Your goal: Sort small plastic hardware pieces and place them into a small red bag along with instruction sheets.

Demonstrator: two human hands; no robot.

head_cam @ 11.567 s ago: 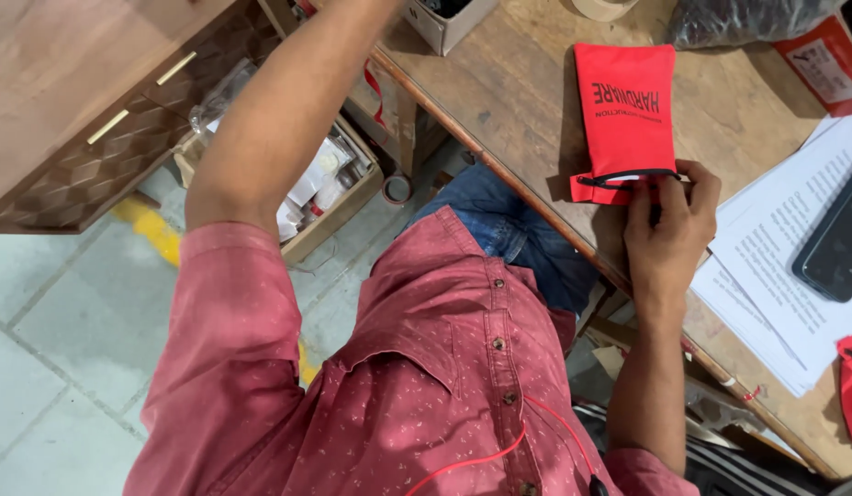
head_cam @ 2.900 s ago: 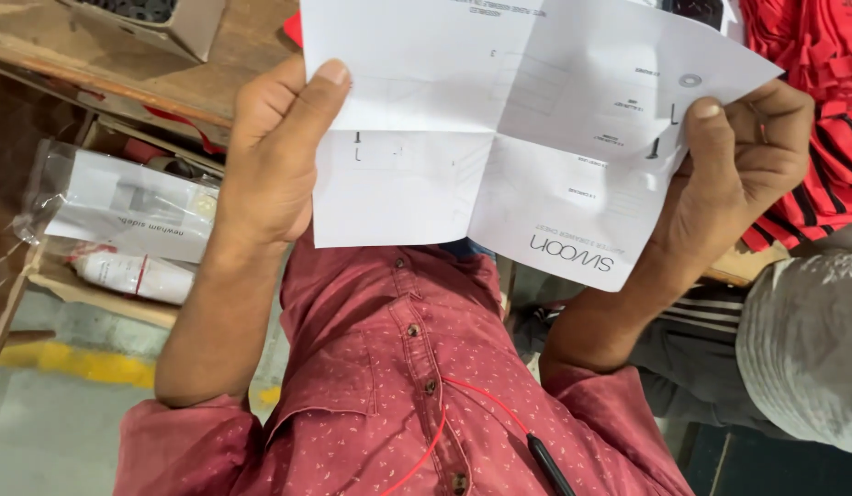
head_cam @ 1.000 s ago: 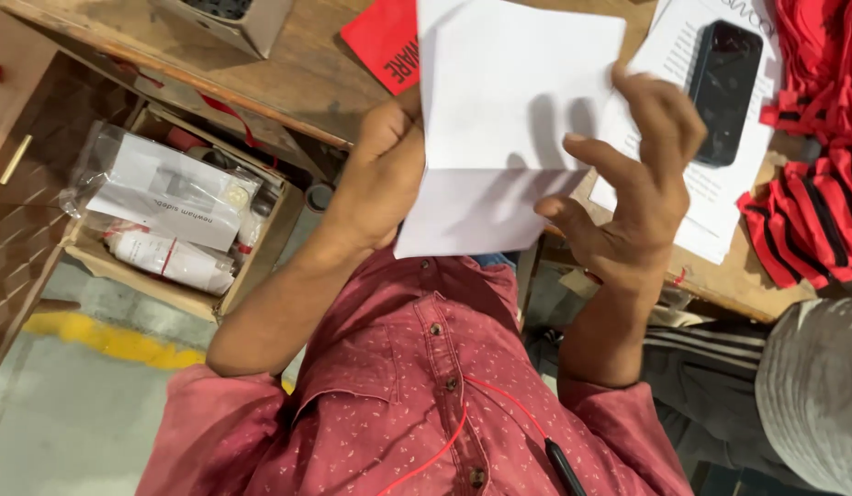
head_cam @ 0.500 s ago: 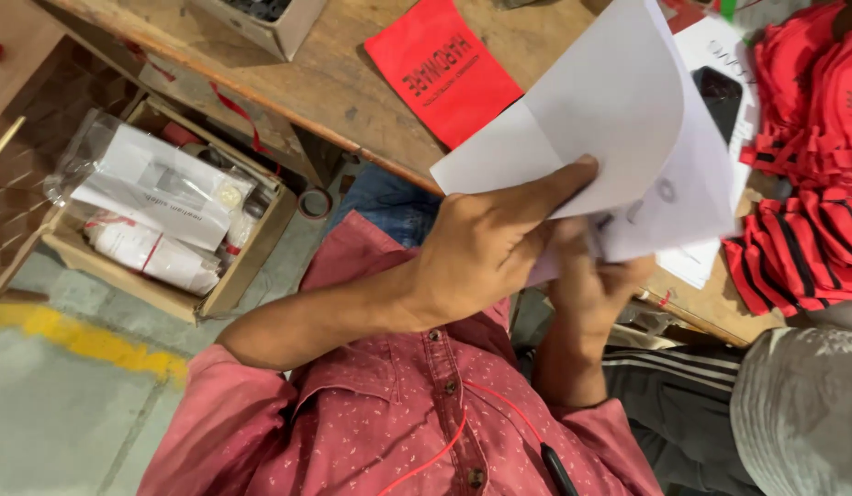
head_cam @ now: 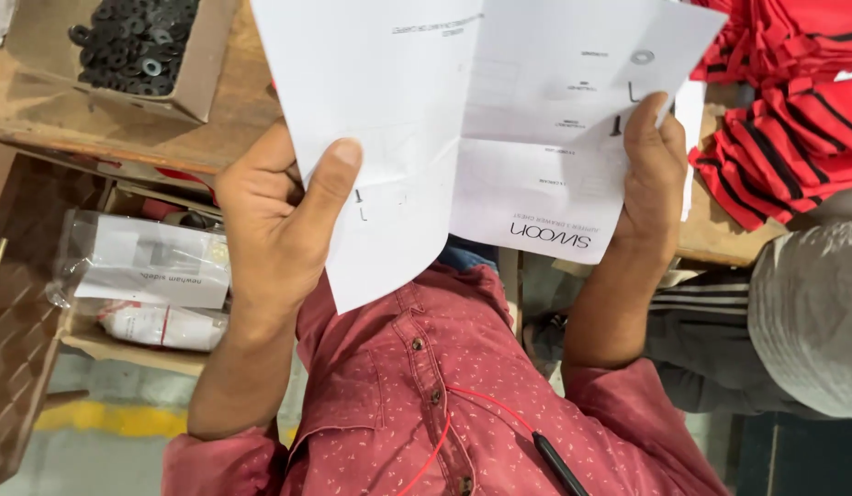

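Item: white printed paper sheet with fold creases, held open in the upper centre of the frame, above the wearer's red patterned shirt.

Left hand: closed on the sheet's left lower edge, thumb pressed flat across the front, fingers hidden behind.

Right hand: closed on the right edge, thumb lying up the front, remaining fingers behind the paper.

Handling note: the sheet sags along its centre crease; judged best kept taut by an even outward pull from both hands, thumbs clear of the printed diagrams, grip near the edges so the creases flatten without tearing.

Surroundings: brown cardboard box of black rubber washers, upper left, on the worn wooden table. Clear plastic bags with white paper inserts in an open box, left middle, below the table edge. Stack of red fabric pieces with black stripes, upper right. Another person's grey sleeve, right edge.
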